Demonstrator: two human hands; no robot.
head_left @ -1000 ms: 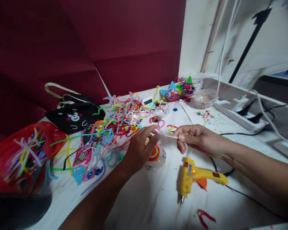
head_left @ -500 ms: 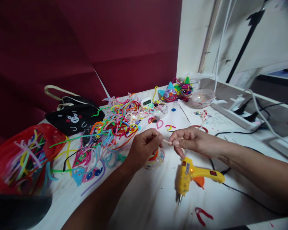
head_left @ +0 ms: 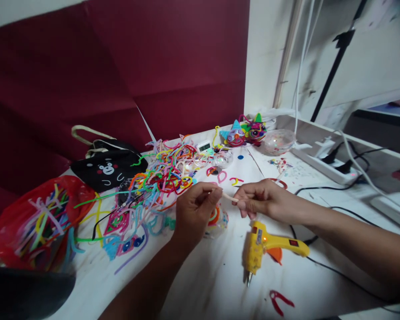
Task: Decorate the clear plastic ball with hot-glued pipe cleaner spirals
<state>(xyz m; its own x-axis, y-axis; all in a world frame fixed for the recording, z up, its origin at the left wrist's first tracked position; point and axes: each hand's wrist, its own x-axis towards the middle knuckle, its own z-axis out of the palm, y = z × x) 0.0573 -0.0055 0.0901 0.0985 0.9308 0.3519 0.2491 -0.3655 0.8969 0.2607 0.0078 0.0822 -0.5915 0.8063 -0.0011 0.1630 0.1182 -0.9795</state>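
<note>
Between my two hands runs a short pale, cream-coloured pipe cleaner (head_left: 229, 197), held above the white table. My left hand (head_left: 197, 209) pinches one end of it between thumb and forefinger. The thumb and fingers of my right hand (head_left: 265, 200) close on the other end. Below and partly behind my left hand stands a clear plastic piece with orange and coloured bits (head_left: 217, 222). Just under my right hand lies a yellow hot glue gun (head_left: 262, 246) with its nozzle towards me and a small light glowing.
Tangled coloured pipe cleaners (head_left: 166, 166) cover the left back. A red bag (head_left: 6, 213) of more pipe cleaners and a black pouch (head_left: 110, 166) lie left. Red-handled cutters (head_left: 280, 302) lie in front. Decorated figures (head_left: 243, 132), a clear bowl (head_left: 279, 141) and a power strip (head_left: 326, 164) stand behind.
My hands have spread slightly apart, so a longer stretch of the pale pipe cleaner shows between them. The view has shifted a little; the things on the table stay put.
</note>
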